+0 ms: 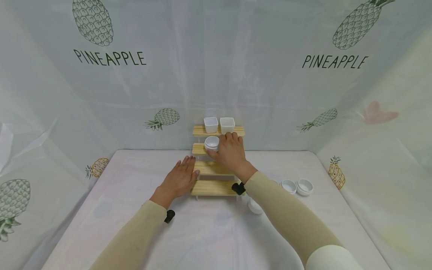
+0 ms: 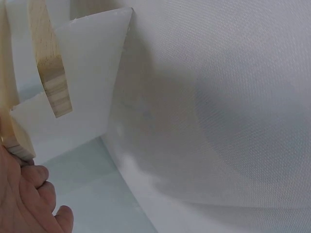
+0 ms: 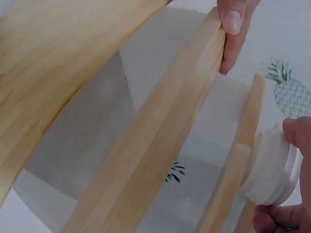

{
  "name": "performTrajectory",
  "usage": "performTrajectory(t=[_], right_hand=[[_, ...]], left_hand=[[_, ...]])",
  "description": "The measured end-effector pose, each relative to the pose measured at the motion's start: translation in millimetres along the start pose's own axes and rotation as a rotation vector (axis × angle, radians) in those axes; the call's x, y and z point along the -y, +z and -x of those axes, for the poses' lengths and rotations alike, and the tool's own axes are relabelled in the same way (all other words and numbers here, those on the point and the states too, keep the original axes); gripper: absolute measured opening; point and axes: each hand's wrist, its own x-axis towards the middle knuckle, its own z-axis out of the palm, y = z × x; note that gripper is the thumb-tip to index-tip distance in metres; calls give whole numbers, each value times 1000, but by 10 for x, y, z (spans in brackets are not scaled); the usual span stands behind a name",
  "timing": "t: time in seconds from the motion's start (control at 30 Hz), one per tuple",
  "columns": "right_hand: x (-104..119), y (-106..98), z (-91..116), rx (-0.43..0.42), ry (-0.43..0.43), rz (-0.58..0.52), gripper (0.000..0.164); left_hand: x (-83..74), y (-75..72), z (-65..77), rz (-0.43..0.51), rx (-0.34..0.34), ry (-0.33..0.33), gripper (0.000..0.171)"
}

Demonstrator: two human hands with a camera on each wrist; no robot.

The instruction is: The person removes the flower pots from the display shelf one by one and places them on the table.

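Observation:
A stepped stand [image 1: 216,187] with pale wooden shelves and translucent white side panels stands against the back. My right hand [image 1: 232,152] reaches to its second shelf from the top. Thumb and fingers pinch white round bowls [image 1: 212,142], which look stacked, from opposite sides; in the right wrist view the bowls [image 3: 272,167] sit right at the shelf edge. With fingers extended, my left hand [image 1: 179,178] rests against the stand's left side. The left wrist view shows that hand [image 2: 29,194] by a shelf end, its fingers partly hidden.
On the top shelf are two white square cups, one left [image 1: 210,125] and one right [image 1: 227,126]. Right of the stand, white round bowls [image 1: 305,186] sit in a row, partly behind my right sleeve. Another bowl [image 1: 255,206] lies nearer. A pineapple-print sheet [image 1: 216,75] hangs behind.

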Motion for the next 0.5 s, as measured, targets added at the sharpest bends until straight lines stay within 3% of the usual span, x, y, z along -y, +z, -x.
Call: performTrajectory(t=[0.33,0.5], right_hand=[[-33,-13,18,50,20,-3,68],[-84,1,47,10,-15,2,71]], left_hand=[[-3,4,-8,8,0,0,72],[-2,5,4,10,-11,2,71]])
